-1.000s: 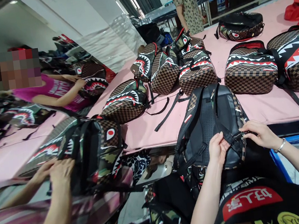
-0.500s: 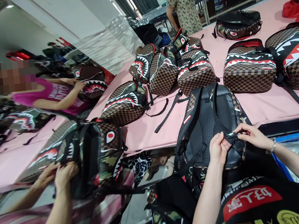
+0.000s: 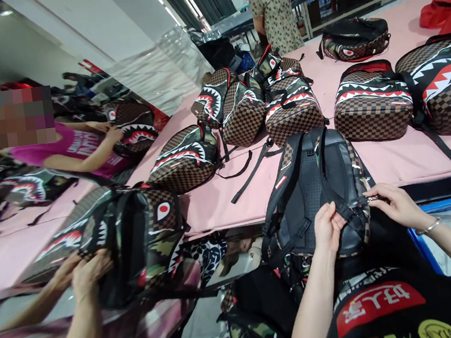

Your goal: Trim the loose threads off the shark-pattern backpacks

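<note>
A black-backed camouflage backpack [image 3: 317, 179] lies face down at the near edge of the pink table [image 3: 229, 196], its padded back and straps facing me. My left hand [image 3: 328, 226] pinches a black shoulder strap near the bag's bottom. At the bag's lower right corner, my right hand [image 3: 394, 204] is closed on the same strap's end or a small buckle, which I cannot make out. A bracelet sits on my right wrist.
Several checkered shark-mouth backpacks [image 3: 371, 101] stand across the table. A co-worker's hands [image 3: 82, 269] on my left grip another camouflage backpack [image 3: 144, 239]. A person in a pink shirt [image 3: 79, 148] works at far left. Another person [image 3: 271, 7] stands behind the table. A blue bin edge [image 3: 425, 254] is at lower right.
My right hand has slid a little to the right along the strap, and my left hand stays pinched on it. The co-worker's hands have shifted slightly on their bag.
</note>
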A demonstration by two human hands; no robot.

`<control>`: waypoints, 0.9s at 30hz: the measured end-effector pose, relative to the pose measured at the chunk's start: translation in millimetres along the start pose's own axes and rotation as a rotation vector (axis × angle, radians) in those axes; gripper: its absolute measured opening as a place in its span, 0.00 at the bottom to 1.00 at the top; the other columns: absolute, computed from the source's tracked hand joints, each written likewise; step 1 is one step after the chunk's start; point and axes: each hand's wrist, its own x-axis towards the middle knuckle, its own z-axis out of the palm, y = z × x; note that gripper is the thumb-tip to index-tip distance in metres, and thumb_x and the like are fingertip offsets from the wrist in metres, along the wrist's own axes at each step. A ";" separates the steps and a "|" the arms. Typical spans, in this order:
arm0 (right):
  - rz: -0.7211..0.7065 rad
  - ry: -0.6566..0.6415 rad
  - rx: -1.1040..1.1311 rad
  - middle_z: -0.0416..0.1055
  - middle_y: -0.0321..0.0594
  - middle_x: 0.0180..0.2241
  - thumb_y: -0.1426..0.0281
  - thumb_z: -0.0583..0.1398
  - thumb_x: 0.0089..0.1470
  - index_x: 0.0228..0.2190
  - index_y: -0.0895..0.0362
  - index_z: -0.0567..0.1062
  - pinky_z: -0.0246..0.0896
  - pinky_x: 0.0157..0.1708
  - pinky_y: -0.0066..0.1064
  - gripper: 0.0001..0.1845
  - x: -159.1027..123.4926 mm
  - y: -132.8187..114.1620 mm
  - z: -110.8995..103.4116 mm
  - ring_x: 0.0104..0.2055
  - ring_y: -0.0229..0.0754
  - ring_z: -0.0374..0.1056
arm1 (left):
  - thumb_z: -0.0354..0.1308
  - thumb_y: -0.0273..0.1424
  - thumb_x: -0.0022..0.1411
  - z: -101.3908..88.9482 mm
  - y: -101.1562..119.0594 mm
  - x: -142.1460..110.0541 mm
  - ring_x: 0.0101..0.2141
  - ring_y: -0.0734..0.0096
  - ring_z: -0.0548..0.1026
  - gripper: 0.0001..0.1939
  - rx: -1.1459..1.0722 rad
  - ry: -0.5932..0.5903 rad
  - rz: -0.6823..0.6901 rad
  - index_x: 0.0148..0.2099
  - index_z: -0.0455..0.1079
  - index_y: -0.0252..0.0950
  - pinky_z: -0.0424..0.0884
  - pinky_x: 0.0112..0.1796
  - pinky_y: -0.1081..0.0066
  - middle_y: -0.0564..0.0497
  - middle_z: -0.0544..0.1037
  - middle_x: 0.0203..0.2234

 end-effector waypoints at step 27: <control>0.004 0.109 0.099 0.69 0.41 0.33 0.65 0.54 0.56 0.35 0.58 0.71 0.63 0.35 0.30 0.10 2.2 -9.6 9.2 0.35 0.39 0.66 | 0.68 0.33 0.39 -1.8 -1.4 -0.5 0.22 0.75 0.72 0.20 0.018 0.015 -0.007 0.27 0.58 0.32 0.69 0.24 0.75 0.53 0.72 0.22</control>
